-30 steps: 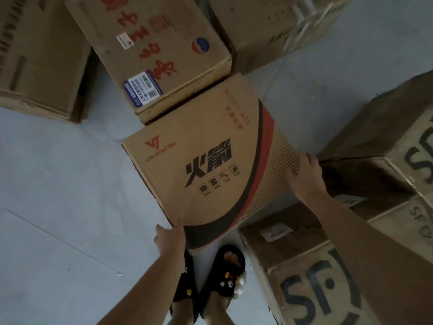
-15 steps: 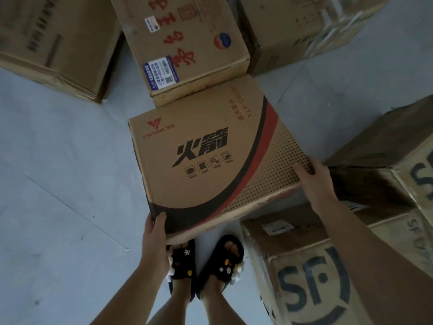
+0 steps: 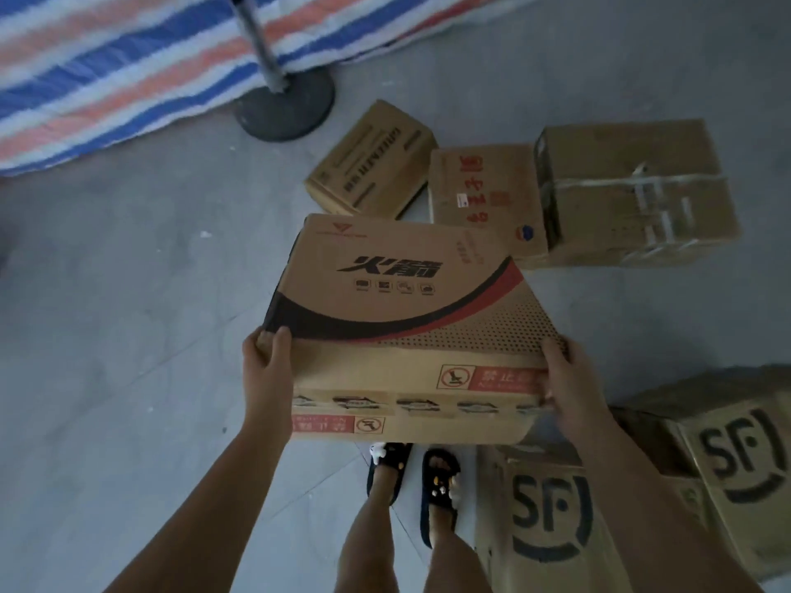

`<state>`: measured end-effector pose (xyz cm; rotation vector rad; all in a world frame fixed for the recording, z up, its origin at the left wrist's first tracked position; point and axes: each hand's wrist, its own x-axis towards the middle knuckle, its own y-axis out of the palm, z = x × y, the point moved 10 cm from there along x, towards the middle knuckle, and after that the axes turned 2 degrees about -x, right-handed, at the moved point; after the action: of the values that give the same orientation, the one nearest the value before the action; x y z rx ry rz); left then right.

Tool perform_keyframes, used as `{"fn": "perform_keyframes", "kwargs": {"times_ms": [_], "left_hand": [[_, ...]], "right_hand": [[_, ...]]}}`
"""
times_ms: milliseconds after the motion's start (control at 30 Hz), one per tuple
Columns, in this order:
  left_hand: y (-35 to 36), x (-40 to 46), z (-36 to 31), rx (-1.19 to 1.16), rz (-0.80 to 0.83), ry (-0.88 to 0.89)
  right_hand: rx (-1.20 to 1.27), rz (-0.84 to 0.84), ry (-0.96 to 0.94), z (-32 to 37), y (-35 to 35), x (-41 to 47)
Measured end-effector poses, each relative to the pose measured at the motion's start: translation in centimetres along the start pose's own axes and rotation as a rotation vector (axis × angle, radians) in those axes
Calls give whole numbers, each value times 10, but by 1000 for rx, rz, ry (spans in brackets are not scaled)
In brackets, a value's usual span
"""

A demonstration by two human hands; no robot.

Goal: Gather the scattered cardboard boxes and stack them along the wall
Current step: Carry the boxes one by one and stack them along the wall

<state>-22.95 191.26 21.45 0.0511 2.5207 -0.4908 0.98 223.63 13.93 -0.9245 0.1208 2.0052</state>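
Note:
A flat cardboard box with black characters and a black-and-red swoosh (image 3: 402, 301) hangs in the air in front of me, above my feet. My left hand (image 3: 266, 361) grips its near left corner. My right hand (image 3: 567, 378) grips its near right corner. Both hands are closed on the box. Three more cardboard boxes lie on the floor beyond it: a small one (image 3: 372, 160), one with red writing (image 3: 483, 194), and a taped one (image 3: 633, 186).
Two boxes marked SF (image 3: 552, 515) (image 3: 744, 460) stand close at my right, by my sandalled feet (image 3: 411, 477). A pole on a round black base (image 3: 284, 102) stands ahead. A blue, white and red striped tarp (image 3: 128, 66) lies at the far left.
The box has come up off the floor and now faces me with its long side. My hands have shifted to its near corners. The view has tilted up, showing the tarp and pole.

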Motion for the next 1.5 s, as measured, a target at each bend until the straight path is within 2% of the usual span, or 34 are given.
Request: {"fn": "perform_keyframes", "kwargs": {"times_ms": [133,300,467,633,833,1100,1333,1500], "left_hand": [[-83,-49,-32,-107,-147,28],[-187,-115,-30,-331,-342,47],[-296,-172,9,-532,-541,35],[-398,-242,79,-714,-762,11],[-524,-334,182,-870,-1004,-10],[-706,-467,320,-915,-1350,-26],[-798,-564,395,-973,-1612,-56],[-855,-592,431,-977,-1745,-80]], "right_hand": [[5,159,-157,63,23,-64],[149,376,-262,127,67,-159],[73,616,-353,153,144,-246],[-47,820,-411,145,232,-345],[-185,1023,-431,83,343,-498],[-335,1282,-414,-54,466,-725],[-477,1510,-412,-150,543,-890],[-534,1630,-410,-203,598,-977]]}}
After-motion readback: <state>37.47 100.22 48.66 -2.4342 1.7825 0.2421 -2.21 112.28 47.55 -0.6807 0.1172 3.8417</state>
